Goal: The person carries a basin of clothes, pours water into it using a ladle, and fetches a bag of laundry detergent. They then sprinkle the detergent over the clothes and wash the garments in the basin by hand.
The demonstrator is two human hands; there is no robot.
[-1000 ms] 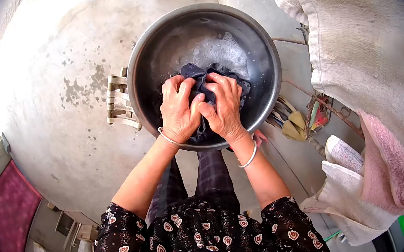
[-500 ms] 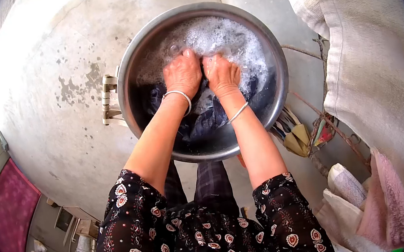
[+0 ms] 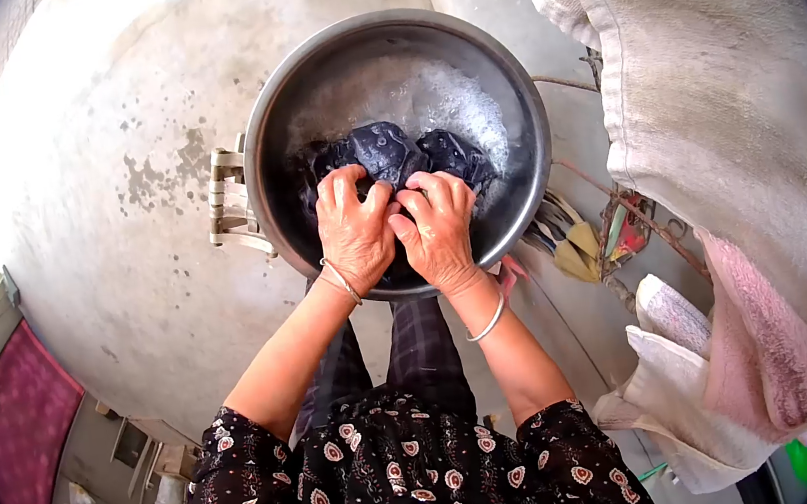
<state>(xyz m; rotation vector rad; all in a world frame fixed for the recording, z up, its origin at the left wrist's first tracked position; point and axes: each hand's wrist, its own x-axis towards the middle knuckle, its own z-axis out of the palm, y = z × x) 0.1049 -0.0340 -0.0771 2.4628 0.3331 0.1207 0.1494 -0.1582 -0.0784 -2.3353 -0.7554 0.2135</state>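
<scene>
A dark, wet cloth [image 3: 383, 152] lies bunched in a round steel basin [image 3: 256, 149], its crumpled folds rising out of the water. White suds [image 3: 472, 107] float along the basin's right side. My left hand [image 3: 356, 230], with a bangle at the wrist, curls its fingers over the near edge of the cloth. Close beside it, my right hand [image 3: 443, 232] grips the same cloth with bent fingers, thumb toward the left hand. Folds beneath both palms are hidden.
A pale stool-like frame [image 3: 228, 203] shows at the basin's left. To the right hangs a large beige cloth [image 3: 703, 64], with a pink towel [image 3: 762, 339] below it. Wet spots [image 3: 153, 182] mark the concrete floor. A maroon panel [image 3: 22, 430] stands at the far left.
Both hands have come up out of the suds and back toward my body. The dark cloth now bulges above the water ahead of my fingers, and less foam shows.
</scene>
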